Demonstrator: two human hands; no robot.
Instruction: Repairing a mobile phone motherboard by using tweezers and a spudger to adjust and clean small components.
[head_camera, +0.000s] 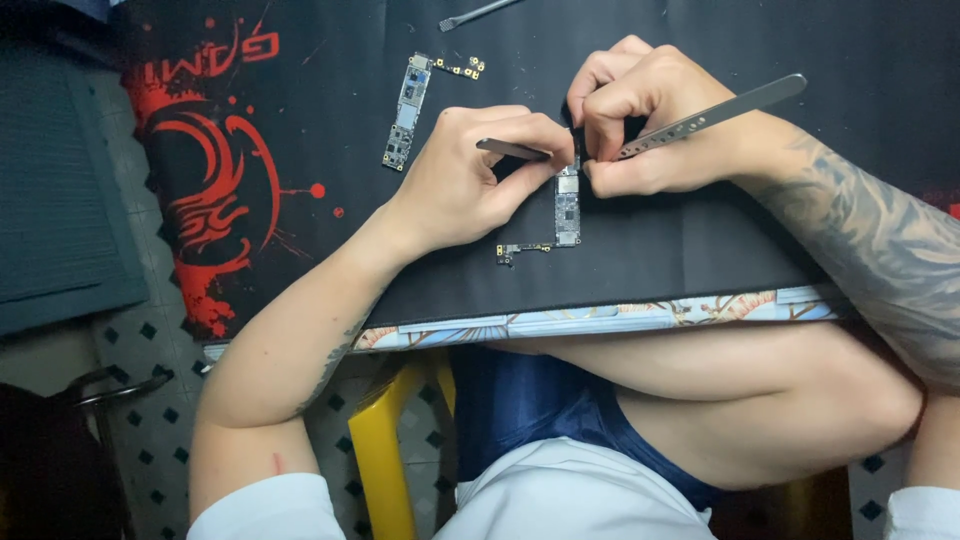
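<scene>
Nearest the camera: white sleeves, blue shorts, a bare knee, and a yellow stool (385, 450) under the table edge (600, 318), which has a patterned light-blue trim. Tiled floor on the left.

On the black mat (700, 250), a narrow circuit board (567, 205) lies upright in view, a small flex part (520, 249) just beside its lower left end. The left hand (470, 180) is curled, thumb and forefinger pinching a dark thin tool (512, 150) whose tip points right at the board's upper end. The right hand (640, 120) is closed around silver tweezers (705, 115), tips down at the same upper end of the board, handle sticking up to the right. Both hands meet over the board top; exact contact is hidden by the fingers.

Farther back, well apart on the left, a second board (406, 110) lies tilted, a small gold-dotted flex (462, 69) beside its top. A metal spudger (480, 13) sits at the far edge. Red dragon print (215, 190) covers the mat's left part.
</scene>
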